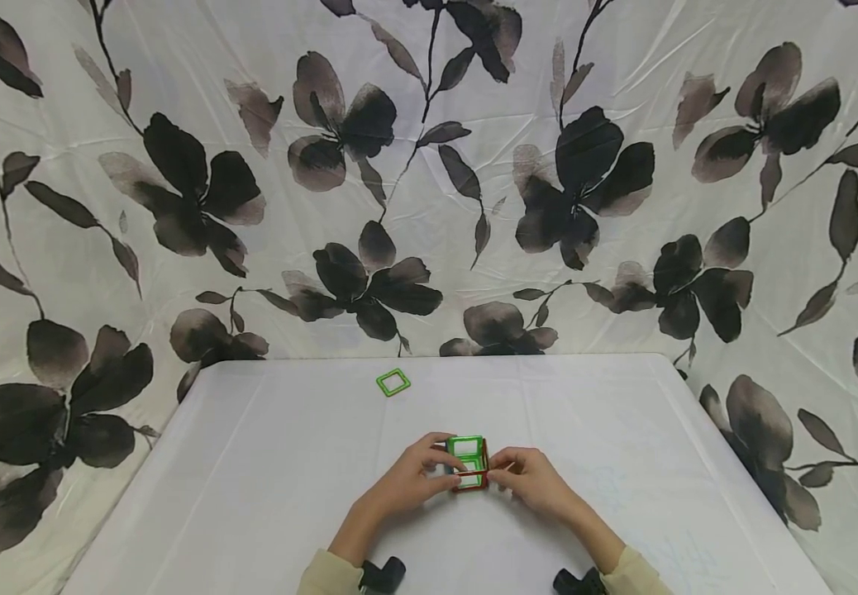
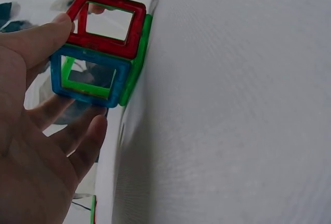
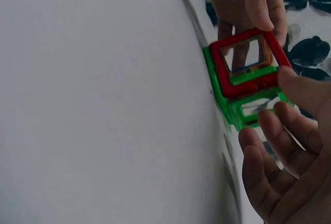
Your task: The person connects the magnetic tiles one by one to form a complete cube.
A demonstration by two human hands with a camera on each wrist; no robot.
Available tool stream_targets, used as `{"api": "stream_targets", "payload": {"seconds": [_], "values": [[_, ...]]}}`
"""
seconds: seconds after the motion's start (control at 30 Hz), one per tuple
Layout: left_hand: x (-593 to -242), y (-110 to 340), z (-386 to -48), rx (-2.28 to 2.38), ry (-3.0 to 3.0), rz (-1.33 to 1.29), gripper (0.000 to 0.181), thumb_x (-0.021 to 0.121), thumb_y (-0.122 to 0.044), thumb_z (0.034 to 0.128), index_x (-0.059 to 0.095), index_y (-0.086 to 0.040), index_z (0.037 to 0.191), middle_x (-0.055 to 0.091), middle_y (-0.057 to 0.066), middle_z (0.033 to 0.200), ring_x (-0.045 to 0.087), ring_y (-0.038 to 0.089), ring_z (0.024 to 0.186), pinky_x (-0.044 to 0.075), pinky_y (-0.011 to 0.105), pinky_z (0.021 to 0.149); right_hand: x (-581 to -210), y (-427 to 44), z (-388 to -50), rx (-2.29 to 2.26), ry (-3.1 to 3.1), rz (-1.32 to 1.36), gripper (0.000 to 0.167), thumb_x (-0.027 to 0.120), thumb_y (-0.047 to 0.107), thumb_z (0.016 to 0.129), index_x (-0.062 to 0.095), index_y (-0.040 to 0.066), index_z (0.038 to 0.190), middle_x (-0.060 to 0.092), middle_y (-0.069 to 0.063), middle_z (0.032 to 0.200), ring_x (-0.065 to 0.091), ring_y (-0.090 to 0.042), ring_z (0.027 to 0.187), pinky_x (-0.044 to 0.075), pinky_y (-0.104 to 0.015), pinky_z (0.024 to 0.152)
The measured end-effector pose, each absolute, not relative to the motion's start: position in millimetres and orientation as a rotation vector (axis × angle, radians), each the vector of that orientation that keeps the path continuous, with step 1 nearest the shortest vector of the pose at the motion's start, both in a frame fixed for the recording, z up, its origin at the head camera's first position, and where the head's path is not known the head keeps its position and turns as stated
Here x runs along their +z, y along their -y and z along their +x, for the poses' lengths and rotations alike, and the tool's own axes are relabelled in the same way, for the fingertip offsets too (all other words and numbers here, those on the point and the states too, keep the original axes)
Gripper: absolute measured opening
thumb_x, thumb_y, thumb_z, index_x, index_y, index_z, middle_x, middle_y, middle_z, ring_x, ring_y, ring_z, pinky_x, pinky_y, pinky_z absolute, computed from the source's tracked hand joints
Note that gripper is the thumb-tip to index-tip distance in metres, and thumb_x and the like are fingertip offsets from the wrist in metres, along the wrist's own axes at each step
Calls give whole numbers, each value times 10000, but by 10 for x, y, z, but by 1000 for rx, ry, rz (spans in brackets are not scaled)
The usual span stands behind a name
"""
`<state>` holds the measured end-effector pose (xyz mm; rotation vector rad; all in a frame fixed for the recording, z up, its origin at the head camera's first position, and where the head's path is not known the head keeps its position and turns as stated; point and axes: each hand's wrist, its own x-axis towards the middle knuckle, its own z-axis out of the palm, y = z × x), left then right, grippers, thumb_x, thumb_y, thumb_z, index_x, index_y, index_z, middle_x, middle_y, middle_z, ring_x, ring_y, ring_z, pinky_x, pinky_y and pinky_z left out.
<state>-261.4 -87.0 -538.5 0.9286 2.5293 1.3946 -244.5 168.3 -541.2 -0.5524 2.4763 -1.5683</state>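
Observation:
Both hands hold a small open-topped box of magnetic tiles (image 1: 482,439) on the table, near the middle of the head view. The left hand (image 1: 412,478) grips its left side, thumb at the red front tile (image 2: 106,42) and fingers toward the back. A blue tile (image 2: 121,84) forms the left wall, above a green base tile (image 2: 136,66). At the front right corner, the right hand (image 1: 536,479) pinches the box with its thumb on the red tile's edge; its other fingers curl loosely beside a green tile (image 3: 237,118).
A loose green square tile (image 1: 393,383) lies flat near the far edge of the white table (image 1: 265,463). Behind the table hangs a white cloth (image 1: 474,289) with dark flowers. Black wrist straps (image 1: 384,574) show at the bottom of the head view.

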Motion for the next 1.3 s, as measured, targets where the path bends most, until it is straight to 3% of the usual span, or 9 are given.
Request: {"api": "stream_targets", "payload": {"seconds": [0.1,0.2,0.3,0.63,0.9,1.3], "values": [[-5401,868,-2619,1422,-2531,924,256,739,-259,882,713,-194,1129,492,39,1396,510,257,1223,486,441,880,-5392,-1715,-2471,-1511,-2547,-578,447,796,233,822,605,48,1181,640,-89,1087,618,-222,877,518,-302,664],[-5410,875,-2622,1478,-2503,881,501,774,-210,852,588,-118,1308,495,86,1403,531,270,1224,475,404,941,-5382,-1734,-2509,-1473,-2574,-601,702,844,248,767,498,55,1346,562,-121,1284,595,-269,1042,519,-333,765],[-5414,882,-2622,1525,-2457,823,683,789,-188,836,458,-68,1421,486,119,1414,522,266,1246,440,339,987,-5394,-1732,-2555,-1483,-2528,-630,796,848,238,763,441,61,1424,493,-139,1391,557,-320,1149,524,-364,808],[-5434,909,-2643,1614,-2326,719,740,781,-189,843,403,8,1448,450,159,1447,517,294,1250,442,307,969,-5463,-1643,-2603,-1520,-2443,-719,728,808,233,811,467,-14,1405,538,-188,1352,620,-280,1099,518,-321,863],[-5440,944,-2687,1701,-2218,726,723,775,-128,843,397,50,1434,427,194,1454,501,312,1258,444,313,962,-5456,-1597,-2608,-1615,-2334,-758,725,782,129,833,408,-71,1422,485,-251,1385,570,-353,1173,493,-371,911],[-5469,943,-2684,1722,-2215,702,715,781,-108,834,415,31,1433,442,205,1436,504,341,1250,450,293,949,-5507,-1583,-2601,-1671,-2326,-723,705,800,146,817,444,-50,1393,545,-227,1315,602,-322,1126,502,-317,895]]}}
